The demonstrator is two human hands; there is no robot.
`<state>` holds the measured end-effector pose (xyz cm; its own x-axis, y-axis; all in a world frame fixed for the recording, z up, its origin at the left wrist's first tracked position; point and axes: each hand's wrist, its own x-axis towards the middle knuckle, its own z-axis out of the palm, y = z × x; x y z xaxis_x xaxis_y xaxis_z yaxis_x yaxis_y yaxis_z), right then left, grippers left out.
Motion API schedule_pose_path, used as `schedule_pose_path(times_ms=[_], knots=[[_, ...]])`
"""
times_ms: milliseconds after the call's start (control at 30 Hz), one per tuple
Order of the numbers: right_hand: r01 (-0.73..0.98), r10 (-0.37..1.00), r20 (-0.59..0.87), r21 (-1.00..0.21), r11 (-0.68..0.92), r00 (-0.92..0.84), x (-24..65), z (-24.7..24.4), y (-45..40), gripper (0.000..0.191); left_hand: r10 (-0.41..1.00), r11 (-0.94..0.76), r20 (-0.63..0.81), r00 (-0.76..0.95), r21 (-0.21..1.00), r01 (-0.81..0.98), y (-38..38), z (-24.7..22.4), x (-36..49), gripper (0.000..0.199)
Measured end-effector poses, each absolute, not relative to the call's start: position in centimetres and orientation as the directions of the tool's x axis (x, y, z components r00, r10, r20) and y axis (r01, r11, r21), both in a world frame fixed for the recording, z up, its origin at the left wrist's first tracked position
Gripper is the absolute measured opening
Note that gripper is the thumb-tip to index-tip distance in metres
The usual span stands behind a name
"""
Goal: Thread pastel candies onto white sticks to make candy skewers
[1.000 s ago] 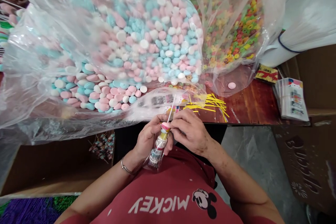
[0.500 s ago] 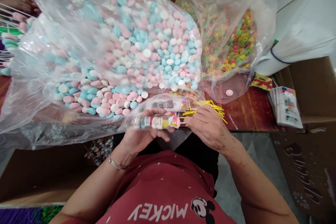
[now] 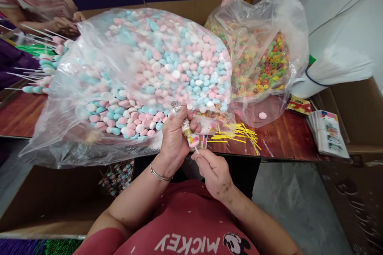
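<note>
A candy skewer (image 3: 187,128) in a clear printed wrapper is tilted in front of me, its crinkled wrapper end pointing up and its white stick (image 3: 196,150) down. My left hand (image 3: 174,137) is closed around the wrapped candies. Lower right, my right hand (image 3: 214,170) pinches the stick with thumb and fingers. Yellow twist ties (image 3: 239,134) lie scattered on the table just beyond my right hand. A big clear bag (image 3: 149,59) of pink, white and blue candies spreads over the table beyond my left hand.
Behind right stands a bag of small colourful candy rings (image 3: 269,63). Stacked printed wrappers (image 3: 330,133), a small yellow-and-red box (image 3: 299,104) and a white container (image 3: 314,77) are at right. Finished skewers (image 3: 44,69) and another person's hands (image 3: 64,26) are at left. An open carton (image 3: 54,203) sits below.
The skewer has turned from lying level to slanting, stick end towards me. My left hand has wrapped around it; my right hand has moved down, away from the twist ties. The view has shifted.
</note>
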<state>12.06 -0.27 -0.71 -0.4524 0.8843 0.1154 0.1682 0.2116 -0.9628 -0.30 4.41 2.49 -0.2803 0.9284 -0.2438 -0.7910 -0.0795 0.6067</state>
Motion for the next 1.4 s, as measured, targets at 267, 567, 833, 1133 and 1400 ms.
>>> schedule_pose_path(times_ms=[267, 567, 833, 1133, 1400], knots=[[-0.045, 0.898, -0.157, -0.98, -0.193, -0.411, 11.4, -1.8, -0.4, 0.027, 0.952, 0.005, -0.246, -0.183, 0.61, -0.792, 3.7, 1.9, 0.8, 0.032], [-0.076, 0.943, -0.17, -0.977, -0.199, -0.288, 12.3, -1.6, 1.4, 0.025, 0.883, -0.172, -0.056, -0.466, 0.886, -0.431, 1.7, -2.3, 0.8, 0.029], [-0.167, 0.925, -0.226, -0.944, -0.286, -0.306, 12.4, -1.0, 1.7, 0.024, 0.736, -0.465, 0.629, -0.25, 0.738, 0.49, 0.4, -3.5, -0.7, 0.021], [0.012, 0.907, -0.16, -0.986, -0.169, -0.388, 13.0, -1.7, 1.7, 0.031, 0.658, -0.536, 0.751, -0.058, 0.521, 0.664, 1.7, -3.2, -1.3, 0.017], [0.298, 0.911, -0.121, -0.954, 0.002, -0.393, 13.2, -1.4, 2.0, 0.026, 0.733, -0.514, 0.677, 0.059, 0.496, 0.7, 2.3, -2.7, -1.6, 0.01]])
